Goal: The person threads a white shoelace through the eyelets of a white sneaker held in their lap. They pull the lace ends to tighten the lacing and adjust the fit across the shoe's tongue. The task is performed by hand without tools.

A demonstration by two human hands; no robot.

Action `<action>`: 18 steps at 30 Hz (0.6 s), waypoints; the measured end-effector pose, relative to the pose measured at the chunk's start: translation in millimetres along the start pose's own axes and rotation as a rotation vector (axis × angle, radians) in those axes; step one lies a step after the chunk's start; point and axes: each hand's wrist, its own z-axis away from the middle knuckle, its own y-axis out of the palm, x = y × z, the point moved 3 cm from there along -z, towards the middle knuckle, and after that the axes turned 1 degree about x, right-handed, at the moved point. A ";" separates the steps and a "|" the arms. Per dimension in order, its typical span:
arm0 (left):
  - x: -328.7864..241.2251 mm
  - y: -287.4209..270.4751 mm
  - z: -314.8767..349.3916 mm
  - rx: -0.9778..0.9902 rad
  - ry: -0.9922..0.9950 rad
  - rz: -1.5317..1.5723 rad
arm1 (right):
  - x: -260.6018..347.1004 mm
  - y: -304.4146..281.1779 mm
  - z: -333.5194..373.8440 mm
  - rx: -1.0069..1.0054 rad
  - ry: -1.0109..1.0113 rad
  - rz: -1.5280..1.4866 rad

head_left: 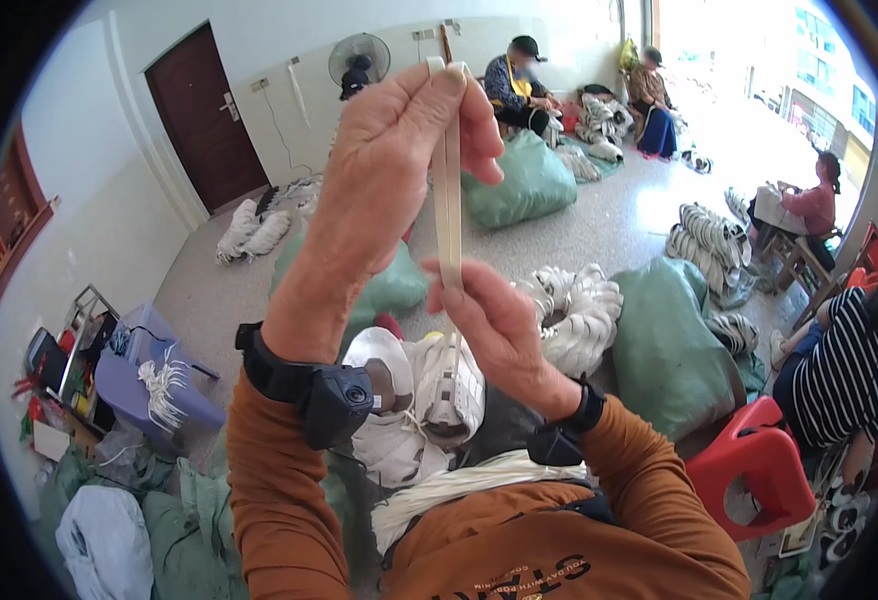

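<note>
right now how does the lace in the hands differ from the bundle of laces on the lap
The lace is single, pulled straight and upright between the left hand and right hand. The bundle of laces is many strands, lying loose and sideways, unheld. Both are flat and cream-white.

shoelace (pixel 448 190) lower end behind right hand (pixel 499 325)

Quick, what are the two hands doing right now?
Left hand: closed, pinching the top of the flat white shoelace.
Right hand: closed, pinching the same shoelace lower down.

Open air around the raised lace (pixel 448 190); below, shoes (pixel 419 400) and a lace bundle (pixel 469 485) crowd the lap; green sacks (pixel 674 340) flank.
</note>
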 end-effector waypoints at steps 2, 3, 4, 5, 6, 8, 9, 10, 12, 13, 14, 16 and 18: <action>-3.1 2.2 -1.6 -0.019 -0.013 0.028 | 2.6 2.7 4.9 -0.012 -0.036 0.105; 9.4 -0.9 9.7 -0.070 -0.057 0.133 | 3.6 7.9 20.4 0.008 0.037 0.110; 10.8 0.1 9.2 -0.076 -0.045 0.185 | 2.2 9.6 24.7 0.007 0.024 0.108; 9.2 1.6 8.0 -0.080 -0.032 0.237 | 0.7 10.9 28.1 0.007 0.009 0.105; 7.2 2.2 9.5 -0.118 -0.039 0.235 | -1.5 13.0 32.9 0.029 0.014 0.101; 7.1 -2.0 9.1 -0.132 -0.011 0.278 | 1.8 18.7 37.1 0.050 -0.007 0.073; 8.6 -3.2 10.2 -0.140 -0.004 0.305 | 2.2 20.6 39.7 0.058 -0.008 0.060; 8.2 -3.0 11.1 -0.155 -0.009 0.318 | 2.1 21.0 41.1 0.064 -0.010 0.056; 7.9 -0.9 13.4 -0.182 -0.022 0.345 | 3.7 20.6 41.1 0.086 -0.011 0.092; 7.7 -0.9 15.6 -0.181 -0.028 0.359 | 4.3 20.7 41.5 0.096 -0.011 0.110; 7.9 -1.4 18.2 -0.181 -0.033 0.372 | 4.4 21.1 42.4 0.103 -0.005 0.111; 9.1 -2.8 22.3 -0.182 -0.045 0.392 | 2.5 23.1 45.5 0.117 0.011 0.106; 11.0 -1.3 28.7 -0.187 -0.062 0.422 | -1.3 23.7 50.3 0.110 0.051 0.106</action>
